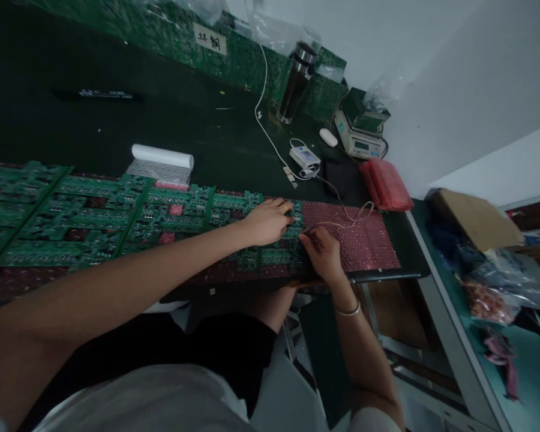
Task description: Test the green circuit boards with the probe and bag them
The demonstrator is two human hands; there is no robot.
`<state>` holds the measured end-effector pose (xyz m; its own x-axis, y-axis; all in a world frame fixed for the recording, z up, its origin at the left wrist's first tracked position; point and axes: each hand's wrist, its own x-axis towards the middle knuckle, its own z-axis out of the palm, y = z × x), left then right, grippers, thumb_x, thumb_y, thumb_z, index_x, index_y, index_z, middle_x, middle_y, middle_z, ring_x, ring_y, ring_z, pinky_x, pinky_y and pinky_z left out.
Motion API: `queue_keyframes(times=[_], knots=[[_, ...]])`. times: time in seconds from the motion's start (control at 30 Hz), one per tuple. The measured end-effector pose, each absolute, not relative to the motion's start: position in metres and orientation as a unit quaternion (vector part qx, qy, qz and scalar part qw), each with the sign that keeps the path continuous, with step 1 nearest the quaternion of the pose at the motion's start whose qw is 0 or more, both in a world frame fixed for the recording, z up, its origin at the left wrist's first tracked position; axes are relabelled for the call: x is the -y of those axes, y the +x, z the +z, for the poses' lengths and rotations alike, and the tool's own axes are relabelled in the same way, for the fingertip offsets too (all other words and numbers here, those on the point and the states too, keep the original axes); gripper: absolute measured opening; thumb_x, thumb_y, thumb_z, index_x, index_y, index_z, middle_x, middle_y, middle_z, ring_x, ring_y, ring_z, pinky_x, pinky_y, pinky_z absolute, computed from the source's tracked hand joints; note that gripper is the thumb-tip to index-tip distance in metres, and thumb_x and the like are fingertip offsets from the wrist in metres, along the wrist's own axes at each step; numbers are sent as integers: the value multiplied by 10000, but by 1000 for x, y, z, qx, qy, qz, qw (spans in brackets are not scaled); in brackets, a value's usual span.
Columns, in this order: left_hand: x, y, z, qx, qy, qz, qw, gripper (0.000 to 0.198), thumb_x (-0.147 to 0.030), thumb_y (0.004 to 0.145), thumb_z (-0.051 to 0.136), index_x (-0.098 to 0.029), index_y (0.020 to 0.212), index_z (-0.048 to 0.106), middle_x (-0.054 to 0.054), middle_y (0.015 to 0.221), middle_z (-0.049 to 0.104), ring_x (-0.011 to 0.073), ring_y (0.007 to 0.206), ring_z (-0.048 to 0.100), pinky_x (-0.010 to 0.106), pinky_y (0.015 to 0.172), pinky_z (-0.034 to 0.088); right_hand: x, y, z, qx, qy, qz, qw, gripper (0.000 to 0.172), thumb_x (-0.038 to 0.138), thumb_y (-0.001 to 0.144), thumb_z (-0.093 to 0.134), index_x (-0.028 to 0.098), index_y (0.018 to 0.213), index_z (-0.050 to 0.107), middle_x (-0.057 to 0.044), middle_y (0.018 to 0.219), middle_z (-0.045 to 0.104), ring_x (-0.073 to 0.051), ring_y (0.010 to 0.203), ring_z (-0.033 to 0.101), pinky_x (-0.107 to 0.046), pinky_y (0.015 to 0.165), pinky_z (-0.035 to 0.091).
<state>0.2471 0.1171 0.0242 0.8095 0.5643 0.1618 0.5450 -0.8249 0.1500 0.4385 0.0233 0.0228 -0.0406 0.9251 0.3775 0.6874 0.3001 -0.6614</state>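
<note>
Green circuit boards lie edge to edge in a long row across the dark green worktable, and both hands meet at the right-hand end of that row. The left hand rests palm down on the last board in the row, fingers spread and slightly curled over its components, a ring on one finger; it presses flat and grips nothing that can be seen. The right hand, with a bracelet at the wrist, sits just beside the same board's right edge, where it borders a sheet of pink bubble wrap. Its fingertips are pinched together at that edge, and a thin tan cord runs from them in a loop across the bubble wrap; whether the fingers clamp the cord, a small tool or the board's edge cannot be told. Behind the row of boards, near its middle, lies a white roll with a partly unrolled sheet. Behind the bubble wrap, further back on the table, a small white device lies with a white cable leading away from it, and a dark steel tumbler stands beyond that against a low wall of stacked green boards. To the right of the tumbler are a small weighing scale and, nearer the bubble wrap, a folded red bag. Past the table's right end is a cardboard box.
</note>
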Motion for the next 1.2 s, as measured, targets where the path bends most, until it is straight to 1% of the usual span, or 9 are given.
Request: queue_keyframes(times=[0.1, 0.17, 0.23, 0.37, 0.57, 0.73, 0.87, 1.0, 1.2], knots=[[-116, 244, 28, -292, 950, 79, 73, 404, -208, 938, 461, -174, 1276, 679, 141, 1398, 570, 334, 1315, 497, 468, 1047, 435, -12, 434, 9, 717, -564, 128, 390, 314, 472, 976, 577, 218, 796, 616, -40, 805, 658, -186, 774, 613, -311, 715, 487], [-110, 234, 32, -294, 947, 86, 97, 485, -215, 959, 423, -147, 1419, 562, 150, 1464, 533, 323, 1362, 473, 474, 1102, 414, -12, 434, 5, 723, -558, 114, 391, 303, 466, 980, 576, 223, 807, 623, -47, 815, 669, -199, 793, 624, -331, 736, 501], [-100, 213, 37, -303, 939, 117, 113, 520, -232, 984, 381, -125, 1483, 478, 156, 1504, 501, 311, 1395, 452, 480, 1144, 392, -14, 434, 3, 733, -550, 104, 387, 289, 458, 985, 576, 227, 820, 631, -51, 827, 684, -208, 811, 638, -349, 759, 513], [-66, 144, 48, -344, 909, 195, 132, 457, -333, 1022, 341, -183, 1381, 580, 110, 1456, 550, 293, 1350, 508, 484, 1133, 429, -13, 435, 3, 751, -536, 89, 375, 270, 434, 999, 561, 228, 841, 636, -51, 846, 695, -212, 836, 650, -364, 793, 525], [-7, 32, 51, -460, 838, 272, 108, 331, -450, 998, 428, -294, 1190, 648, 10, 1273, 634, 248, 1167, 610, 432, 1031, 520, -10, 434, 4, 764, -514, 74, 384, 207, 363, 993, 579, 224, 859, 655, -54, 866, 702, -217, 865, 647, -374, 818, 524], [33, -23, 36, -531, 784, 306, 100, 278, -485, 963, 467, -356, 1128, 650, -51, 1162, 634, 239, 1064, 613, 435, 999, 511, -11, 435, 5, 767, -532, 59, 355, 306, 448, 1003, 539, 224, 825, 648, -65, 844, 706, -223, 835, 654, -386, 799, 522], [54, -37, 33, -532, 780, 315, 100, 209, -424, 947, 537, -350, 1095, 664, -50, 1102, 632, 213, 989, 625, 367, 946, 517, -9, 436, 3, 771, -538, 38, 338, 345, 498, 1000, 520, 224, 841, 658, -72, 837, 715, -230, 832, 662, -391, 801, 514], [64, -41, 30, -497, 804, 302, 121, 174, -312, 950, 602, -302, 1108, 674, -13, 1105, 644, 189, 1019, 642, 319, 912, 539, -6, 437, 2, 780, -532, 20, 329, 338, 493, 1000, 526, 224, 837, 649, -74, 829, 711, -231, 823, 660, -377, 790, 497], [70, -41, 12, -486, 815, 287, 131, 138, -332, 947, 633, -271, 1046, 708, 43, 1062, 690, 185, 973, 666, 318, 866, 559, -7, 438, 2, 784, -538, -7, 311, 367, 506, 1003, 520, 212, 821, 645, -62, 767, 696, -219, 748, 650, -347, 719, 478]])
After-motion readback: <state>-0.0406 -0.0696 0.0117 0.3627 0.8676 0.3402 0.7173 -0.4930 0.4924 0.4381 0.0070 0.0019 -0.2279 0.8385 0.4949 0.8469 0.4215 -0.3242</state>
